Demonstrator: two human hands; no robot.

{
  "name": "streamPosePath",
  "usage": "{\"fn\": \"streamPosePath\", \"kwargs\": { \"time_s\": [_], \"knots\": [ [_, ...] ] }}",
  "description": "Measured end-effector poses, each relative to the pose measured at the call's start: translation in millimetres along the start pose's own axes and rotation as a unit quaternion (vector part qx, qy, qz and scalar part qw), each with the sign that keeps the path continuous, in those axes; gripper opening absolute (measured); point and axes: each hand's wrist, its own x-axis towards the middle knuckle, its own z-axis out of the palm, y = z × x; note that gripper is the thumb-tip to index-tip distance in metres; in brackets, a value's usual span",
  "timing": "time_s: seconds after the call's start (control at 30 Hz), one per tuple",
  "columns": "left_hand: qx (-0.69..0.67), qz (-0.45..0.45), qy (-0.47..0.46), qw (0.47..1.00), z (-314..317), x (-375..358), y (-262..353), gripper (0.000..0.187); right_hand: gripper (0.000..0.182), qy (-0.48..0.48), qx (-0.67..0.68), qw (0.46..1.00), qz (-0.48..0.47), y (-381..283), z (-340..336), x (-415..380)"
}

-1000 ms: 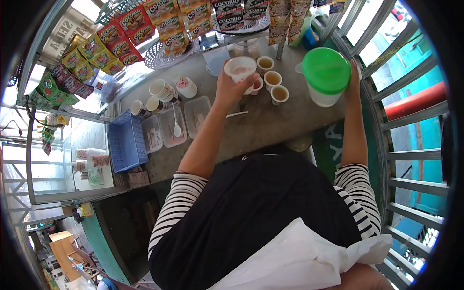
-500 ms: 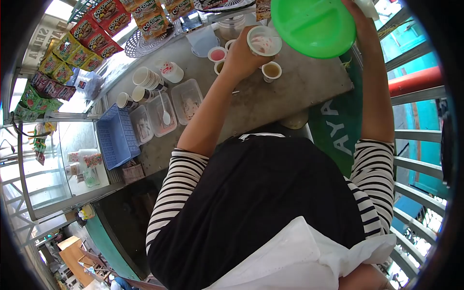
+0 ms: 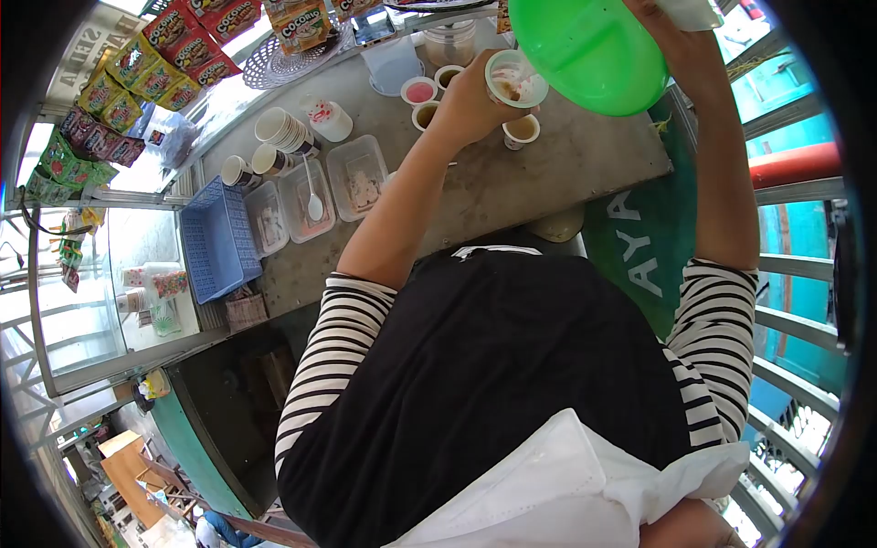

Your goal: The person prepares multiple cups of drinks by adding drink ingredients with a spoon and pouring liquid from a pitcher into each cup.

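My left hand (image 3: 471, 99) is wrapped round a clear plastic cup (image 3: 518, 82), which has white and reddish bits inside and tilts toward me. To its right, my right hand (image 3: 671, 41) is closed at the edge of a round, lid-like green plastic piece (image 3: 594, 68), held up at a slant with its rim near the cup. A whitish translucent thing (image 3: 692, 13) shows beside that hand. Below the left hand stands a small cup of brownish liquid (image 3: 522, 131). Close to my left wrist are a cup with pink contents (image 3: 419, 91) and a cup of dark liquid (image 3: 426, 115).
On the grey counter (image 3: 512, 196) stand stacked paper cups (image 3: 281, 128), a white tub with red marks (image 3: 329, 121), a clear box with a white spoon (image 3: 314, 205) and a box of pale pieces (image 3: 363, 185). A blue basket (image 3: 219, 242) stands left. Sachets (image 3: 155, 68) hang above.
My left hand has carried the cup slightly right, and its mouth shows more. The green piece has shifted slightly left with my right hand. The whole view has also moved a little.
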Motion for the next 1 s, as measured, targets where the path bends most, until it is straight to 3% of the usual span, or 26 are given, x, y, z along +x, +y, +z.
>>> {"fn": "streamPosePath", "kwargs": {
  "time_s": [0.13, 0.2, 0.27, 0.33, 0.53, 0.6, 0.7, 0.87, 1.0],
  "knots": [
    [-0.028, -0.019, 0.001, 0.999, 0.4, -4.7, 3.5, 0.077, 0.032, 0.009, 0.039, 0.999, 0.001, 11.9, -0.4, -0.1],
    [-0.036, 0.048, 0.019, 0.998, 2.8, -4.1, -3.3, 0.078, 0.032, 0.012, 0.050, 0.999, -0.008, 3.0, 0.0, -2.1],
    [-0.036, 0.039, 0.014, 0.998, 3.7, -5.7, -6.0, 0.078, 0.033, -0.005, 0.081, 0.996, 0.046, -11.8, -3.7, -6.8],
    [-0.035, 0.031, 0.011, 0.999, 3.3, -6.5, -4.9, 0.079, 0.034, -0.007, 0.073, 0.996, 0.042, -12.1, -4.6, -7.9],
    [0.036, 0.072, 0.030, 0.996, 3.6, -11.3, -3.7, 0.083, 0.035, 0.010, 0.079, 0.997, 0.021, 0.1, -2.6, -11.8],
    [-0.006, 0.066, 0.017, 0.998, 5.0, -10.3, -6.6, 0.086, 0.035, 0.014, 0.095, 0.995, 0.030, 1.1, -3.5, -12.5],
    [-0.083, 0.031, -0.015, 0.996, 5.2, -8.0, -4.6, 0.088, 0.035, 0.006, 0.041, 0.998, -0.040, 9.7, -6.5, -12.6],
    [-0.029, -0.003, -0.014, 0.999, 2.9, -6.7, 13.8, 0.088, 0.035, 0.052, 0.056, 0.997, 0.030, -3.1, -9.6, -17.6],
    [-0.017, -0.019, -0.021, 0.999, 5.6, -6.2, 19.1, 0.088, 0.035, 0.029, 0.043, 0.998, 0.028, -7.6, -18.0, -18.9]
  ]
}}
